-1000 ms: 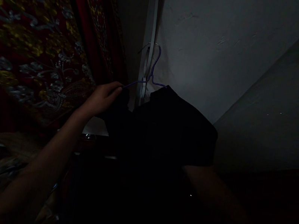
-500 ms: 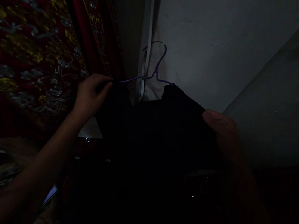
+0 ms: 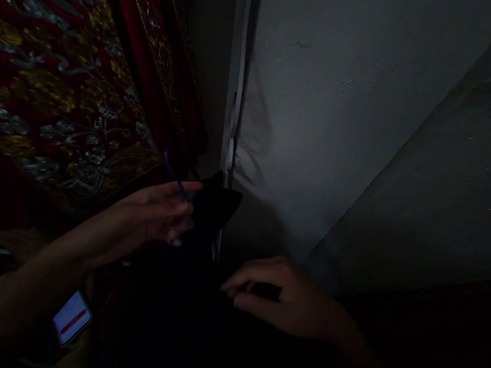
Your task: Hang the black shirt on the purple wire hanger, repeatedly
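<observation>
My left hand (image 3: pixel 160 211) is closed around the purple clothes hanger (image 3: pixel 175 176), whose thin hook end sticks up past the fingers. A black garment (image 3: pixel 217 201) hangs from the hanger, its top edge standing up just right of these fingertips. Lower and to the right, my right hand (image 3: pixel 279 292) has its fingers bent and the thumb close to them, pinching the garment's dark cloth. Most of the garment blends into the darkness, so its shape and lower part cannot be made out.
At left hangs a red cloth (image 3: pixel 80 77) with gold and silver embroidery. A pale wall (image 3: pixel 324 97) rises ahead, with a white cable (image 3: pixel 242 53) running down it. Below my left arm lies a phone (image 3: pixel 72 318) with its screen lit. Shiny clear sheeting (image 3: pixel 471 170) covers the right side.
The hanger and garment have come down and turned to the left. My left hand has shifted from the garment's shoulder to the hanger; my right hand has moved lower and inward.
</observation>
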